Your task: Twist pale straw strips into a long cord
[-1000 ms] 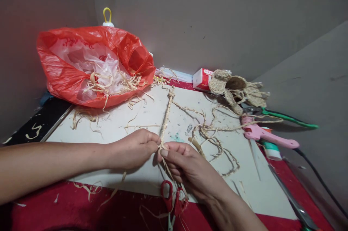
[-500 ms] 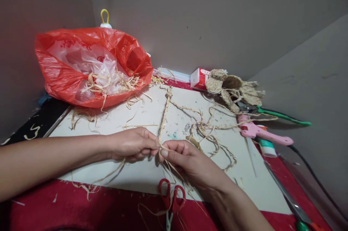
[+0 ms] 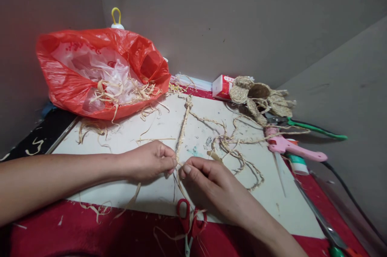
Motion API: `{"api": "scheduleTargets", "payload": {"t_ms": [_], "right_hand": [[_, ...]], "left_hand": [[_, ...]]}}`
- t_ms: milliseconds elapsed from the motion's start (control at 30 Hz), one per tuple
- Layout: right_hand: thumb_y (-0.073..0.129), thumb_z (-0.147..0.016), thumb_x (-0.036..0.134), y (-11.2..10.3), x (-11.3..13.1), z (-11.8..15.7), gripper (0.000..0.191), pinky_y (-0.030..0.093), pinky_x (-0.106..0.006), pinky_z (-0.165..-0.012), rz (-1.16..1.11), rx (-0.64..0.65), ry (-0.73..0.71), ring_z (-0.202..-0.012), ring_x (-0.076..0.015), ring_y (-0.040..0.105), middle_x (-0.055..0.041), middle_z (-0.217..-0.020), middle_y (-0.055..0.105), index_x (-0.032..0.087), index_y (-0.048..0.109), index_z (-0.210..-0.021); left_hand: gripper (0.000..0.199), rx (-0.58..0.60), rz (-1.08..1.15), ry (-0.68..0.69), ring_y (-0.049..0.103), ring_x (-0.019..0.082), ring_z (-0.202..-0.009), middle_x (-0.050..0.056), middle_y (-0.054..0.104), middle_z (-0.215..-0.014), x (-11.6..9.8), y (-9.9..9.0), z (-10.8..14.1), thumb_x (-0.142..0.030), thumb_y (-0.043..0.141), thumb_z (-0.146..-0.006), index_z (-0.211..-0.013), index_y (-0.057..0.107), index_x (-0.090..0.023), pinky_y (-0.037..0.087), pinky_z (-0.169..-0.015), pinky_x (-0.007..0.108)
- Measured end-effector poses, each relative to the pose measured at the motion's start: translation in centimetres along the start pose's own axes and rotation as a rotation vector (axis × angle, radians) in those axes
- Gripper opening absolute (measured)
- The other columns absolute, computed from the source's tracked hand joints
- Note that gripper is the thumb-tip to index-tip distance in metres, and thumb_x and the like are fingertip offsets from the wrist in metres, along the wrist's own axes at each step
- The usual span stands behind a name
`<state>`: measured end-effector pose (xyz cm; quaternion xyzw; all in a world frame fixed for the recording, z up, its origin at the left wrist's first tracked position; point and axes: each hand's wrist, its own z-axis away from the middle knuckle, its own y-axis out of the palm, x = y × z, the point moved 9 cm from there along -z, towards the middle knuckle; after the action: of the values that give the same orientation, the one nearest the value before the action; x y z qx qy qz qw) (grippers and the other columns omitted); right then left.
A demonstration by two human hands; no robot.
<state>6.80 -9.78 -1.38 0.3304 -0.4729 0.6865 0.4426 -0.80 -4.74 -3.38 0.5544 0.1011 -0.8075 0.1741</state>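
Observation:
A braided cord [image 3: 182, 132] of pale plant fibre runs from a knot at the back of the white board [image 3: 157, 202] down to my hands. At its lower end my left hand [image 3: 151, 162] is closed, thumb and fingers pinching the strands. Just to the right, my right hand [image 3: 208, 174] pinches another strand between thumb and forefinger. Loose fibre strands [image 3: 180, 188] hang below the braid toward the red-handled scissors [image 3: 191, 224] at the board's front edge. More finished braid [image 3: 234, 152] lies in loops to the right.
A red plastic bag [image 3: 69, 95] with fibre strands stands at the back left. To the right are a pink glue gun [image 3: 287, 147], green-handled pliers [image 3: 317, 130], woven pieces [image 3: 256, 93] and a red-and-white box [image 3: 222, 86]. Larger scissors [image 3: 328, 228] lie at the right edge.
My hands have drawn slightly apart at the braid's end, the right one shifting a little right. The loose strands below now hang differently, some lying over the scissors' handle.

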Motion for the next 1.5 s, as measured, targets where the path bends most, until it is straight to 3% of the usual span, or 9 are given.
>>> {"api": "scheduleTargets", "payload": {"t_ms": [267,567,667,767,867,1033,1200,1367,1500], "right_hand": [[0.037,-0.091,0.038,3.0,-1.1,0.5,0.03,0.031,-0.02,-0.038,-0.16,-0.012,0.15,-0.039,-0.01,0.04,0.0053,-0.048,0.041,0.02,0.052,-0.072],[0.038,-0.089,0.031,3.1,-1.0,1.0,0.027,0.034,-0.02,-0.045,-0.026,-0.092,0.062,-0.048,-0.01,0.045,0.0037,-0.055,0.045,0.019,0.052,-0.069],[0.036,-0.088,0.035,1.6,-0.4,1.0,0.031,0.029,-0.021,-0.042,-0.055,-0.081,0.085,-0.045,-0.0098,0.038,0.0051,-0.05,0.037,0.02,0.045,-0.063],[0.041,-0.085,0.032,-1.5,1.0,0.7,0.031,0.028,-0.022,-0.046,0.156,-0.167,-0.011,-0.05,-0.0101,0.035,0.0045,-0.052,0.034,0.019,0.042,-0.057],[0.04,-0.086,0.028,-2.3,0.9,0.2,0.032,0.027,-0.023,-0.047,0.322,-0.083,-0.04,-0.05,-0.0103,0.033,0.0048,-0.052,0.034,0.019,0.04,-0.055],[0.043,-0.09,0.028,-2.8,1.6,0.3,0.029,0.036,-0.024,-0.054,0.481,-0.152,-0.146,-0.057,-0.0133,0.049,0.0014,-0.06,0.054,0.019,0.056,-0.066],[0.053,-0.088,0.029,-4.2,3.3,1.7,0.021,0.047,-0.027,-0.071,0.218,-0.35,-0.194,-0.088,-0.0184,0.062,-0.0056,-0.099,0.069,0.02,0.065,-0.102],[0.057,-0.087,0.029,-5.5,6.1,1.4,0.015,0.05,-0.023,-0.065,-0.282,-0.226,-0.23,-0.068,-0.0113,0.062,0.0,-0.078,0.068,0.023,0.069,-0.093],[0.055,-0.088,0.027,-9.2,9.3,0.8,0.017,0.044,-0.02,-0.048,-0.307,-0.286,-0.333,-0.049,-0.0072,0.052,0.0027,-0.063,0.06,0.021,0.069,-0.081]], "left_hand": [[0.024,0.062,0.103,0.061,0.053,0.01,-0.059,0.001,0.059,-0.059,-0.1,0.9,0.0,-0.023,0.046,-0.077,-0.058,0.056,-0.014,0.04,-0.063,0.022],[0.024,0.082,0.268,0.033,0.046,0.006,-0.05,-0.003,0.054,-0.052,0.1,1.2,0.1,-0.018,0.048,-0.077,-0.054,0.055,-0.013,0.035,-0.054,0.019],[0.02,0.022,0.227,0.033,0.043,0.005,-0.048,-0.003,0.053,-0.05,-0.2,0.6,0.1,-0.02,0.051,-0.076,-0.058,0.059,-0.013,0.032,-0.05,0.018],[0.02,-0.003,0.163,-0.044,0.024,0.005,-0.035,-0.008,0.036,-0.036,0.4,0.2,0.2,-0.025,0.051,-0.078,-0.066,0.061,-0.014,0.017,-0.037,0.02],[0.02,0.02,0.185,-0.117,0.015,0.007,-0.03,-0.009,0.028,-0.032,1.1,0.3,0.3,-0.029,0.049,-0.08,-0.069,0.06,-0.016,0.008,-0.033,0.023],[0.021,0.025,0.219,-0.118,0.016,0.006,-0.03,-0.009,0.028,-0.032,1.1,0.4,0.4,-0.028,0.049,-0.08,-0.067,0.058,-0.016,0.009,-0.032,0.022],[0.02,0.037,0.21,-0.122,0.015,0.006,-0.03,-0.009,0.027,-0.033,1.1,0.4,0.3,-0.028,0.048,-0.081,-0.069,0.059,-0.016,0.009,-0.033,0.023],[0.022,0.063,0.164,-0.13,0.016,0.006,-0.032,-0.008,0.027,-0.036,1.7,0.3,-0.1,-0.032,0.047,-0.083,-0.073,0.06,-0.016,0.009,-0.034,0.023],[0.021,0.072,0.158,-0.154,0.016,0.007,-0.033,-0.008,0.027,-0.037,2.3,0.3,-0.3,-0.03,0.047,-0.082,-0.072,0.061,-0.017,0.009,-0.035,0.024]]}}
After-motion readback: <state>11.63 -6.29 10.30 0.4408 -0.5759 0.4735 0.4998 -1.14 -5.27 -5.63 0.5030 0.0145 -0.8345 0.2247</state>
